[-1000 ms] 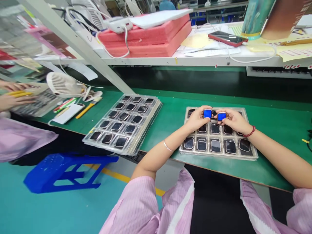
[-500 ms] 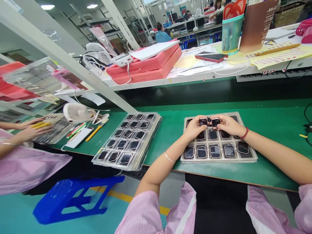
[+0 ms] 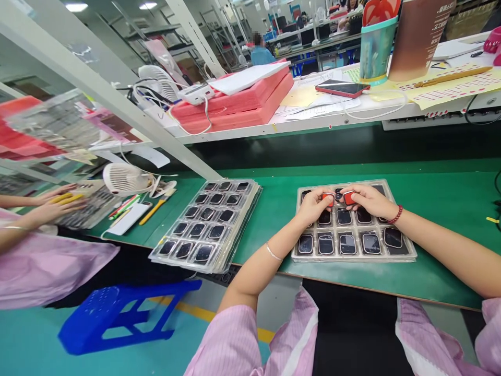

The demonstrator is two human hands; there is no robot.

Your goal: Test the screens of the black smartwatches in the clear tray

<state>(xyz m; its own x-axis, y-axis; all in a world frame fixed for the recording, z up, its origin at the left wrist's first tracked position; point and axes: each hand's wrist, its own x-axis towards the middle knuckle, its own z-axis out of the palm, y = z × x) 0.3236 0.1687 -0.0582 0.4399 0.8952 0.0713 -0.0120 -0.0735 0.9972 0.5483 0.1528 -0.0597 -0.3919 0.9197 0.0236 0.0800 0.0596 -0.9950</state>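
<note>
Pinching red-lit watch faces — left hand (image 3: 313, 206), right hand (image 3: 366, 201) — one each, above tray (image 3: 407, 250), no legible writing.

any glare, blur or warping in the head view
Head view: wide-angle warp bends the white frame post and bench edges; ceiling light glares off the clear tray stack; the co-worker's hands at far left look soft; the two red-lit screens in the left hand and right hand stay fairly sharp.

Green bench (image 3: 450, 188), white shelf (image 3: 321, 122) above, teal floor (image 3: 27, 339), blue stool (image 3: 117, 313), ceiling lights (image 3: 76, 7).
</note>
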